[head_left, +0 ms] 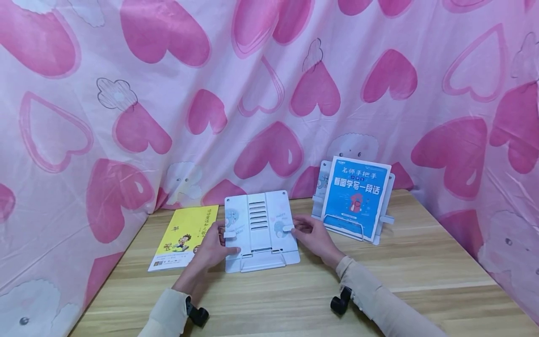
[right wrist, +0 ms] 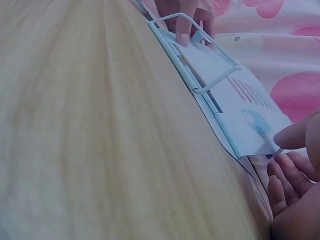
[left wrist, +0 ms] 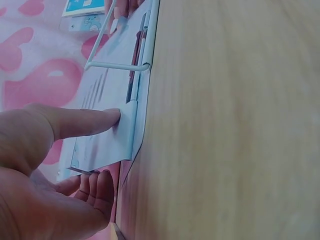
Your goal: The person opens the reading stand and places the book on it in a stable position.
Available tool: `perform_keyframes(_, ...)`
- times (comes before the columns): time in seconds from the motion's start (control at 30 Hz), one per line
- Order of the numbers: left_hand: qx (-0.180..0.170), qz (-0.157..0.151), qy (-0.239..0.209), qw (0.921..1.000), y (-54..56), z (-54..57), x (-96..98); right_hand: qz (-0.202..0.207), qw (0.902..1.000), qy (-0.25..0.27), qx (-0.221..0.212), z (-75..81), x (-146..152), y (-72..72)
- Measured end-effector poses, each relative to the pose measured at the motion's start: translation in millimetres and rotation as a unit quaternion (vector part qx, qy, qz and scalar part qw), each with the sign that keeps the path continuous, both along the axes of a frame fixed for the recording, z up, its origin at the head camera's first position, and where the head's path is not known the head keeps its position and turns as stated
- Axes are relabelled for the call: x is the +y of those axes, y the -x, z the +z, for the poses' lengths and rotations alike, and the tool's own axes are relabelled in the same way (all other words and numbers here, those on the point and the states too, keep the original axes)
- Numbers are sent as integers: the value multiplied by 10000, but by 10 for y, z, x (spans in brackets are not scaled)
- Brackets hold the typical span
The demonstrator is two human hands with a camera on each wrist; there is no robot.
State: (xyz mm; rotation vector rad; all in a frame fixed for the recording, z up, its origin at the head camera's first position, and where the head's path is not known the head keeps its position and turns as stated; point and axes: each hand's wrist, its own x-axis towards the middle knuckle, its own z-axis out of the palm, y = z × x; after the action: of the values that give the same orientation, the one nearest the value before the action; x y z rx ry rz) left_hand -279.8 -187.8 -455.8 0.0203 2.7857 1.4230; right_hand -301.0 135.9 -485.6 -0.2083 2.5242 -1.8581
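A white book stand (head_left: 259, 239) with slots and cartoon prints stands tilted back on the table. At its left edge my left hand (head_left: 212, 248) grips the panel; the left wrist view shows the thumb (left wrist: 92, 122) on the front and curled fingers by the edge. My right hand (head_left: 313, 238) pinches the right edge near a small side clip (head_left: 288, 228). In the right wrist view, the right thumb (right wrist: 295, 136) lies at the panel's edge with the fingers curled beneath. A wire bracket (head_left: 263, 269) juts out from the stand's bottom.
A yellow booklet (head_left: 181, 236) lies on the wooden table (head_left: 303, 299) at the left. Back right, a blue book (head_left: 357, 199) leans on a second stand (head_left: 384, 224), held by its wire bracket. A pink heart-print curtain (head_left: 269, 93) hangs behind the table.
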Motion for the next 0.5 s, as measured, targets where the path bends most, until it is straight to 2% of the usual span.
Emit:
perform_keyframes(0.13, 67, 53, 66, 9999, -1, 3, 4, 61, 9997, 216, 23, -1, 10, 7)
perform_keyframes(0.3, 335, 140, 256, 9990, 23, -1, 10, 182, 9983, 529, 174, 12, 5, 4)
perform_keyframes(0.5, 668, 307, 79, 9973, 48, 1, 2, 237, 9964, 709, 397, 38, -21, -22)
